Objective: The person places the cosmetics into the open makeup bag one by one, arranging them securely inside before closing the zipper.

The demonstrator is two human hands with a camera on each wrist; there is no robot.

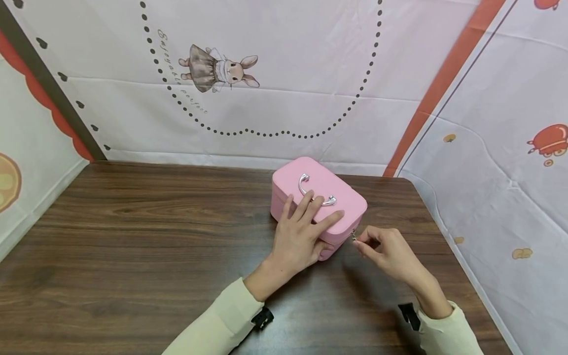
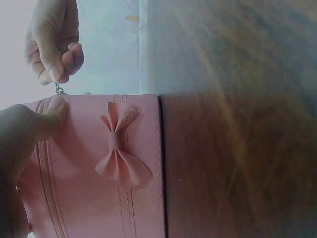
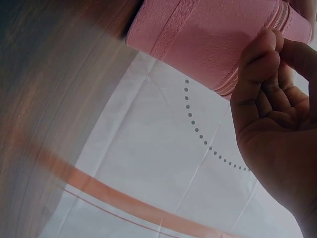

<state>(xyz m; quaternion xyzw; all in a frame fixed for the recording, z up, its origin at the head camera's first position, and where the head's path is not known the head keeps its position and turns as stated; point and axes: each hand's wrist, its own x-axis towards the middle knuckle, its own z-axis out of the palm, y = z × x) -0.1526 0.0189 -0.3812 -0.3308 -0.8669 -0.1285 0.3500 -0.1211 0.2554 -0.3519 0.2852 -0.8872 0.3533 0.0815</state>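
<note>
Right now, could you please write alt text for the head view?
A left hand presses flat on a pink case on a wooden table, while the right hand pinches its zipper pull.

Case (image 1: 317,197) on table (image 1: 133,236), left hand (image 1: 299,236) atop, right hand (image 1: 383,249) seemingly at its zipper pull (image 1: 354,236).

A closed pink case (image 1: 319,197) with silver handle stands upright near the table's far right corner.

Pink case (image 1: 326,190), dark woodgrain table (image 1: 133,236)
</note>
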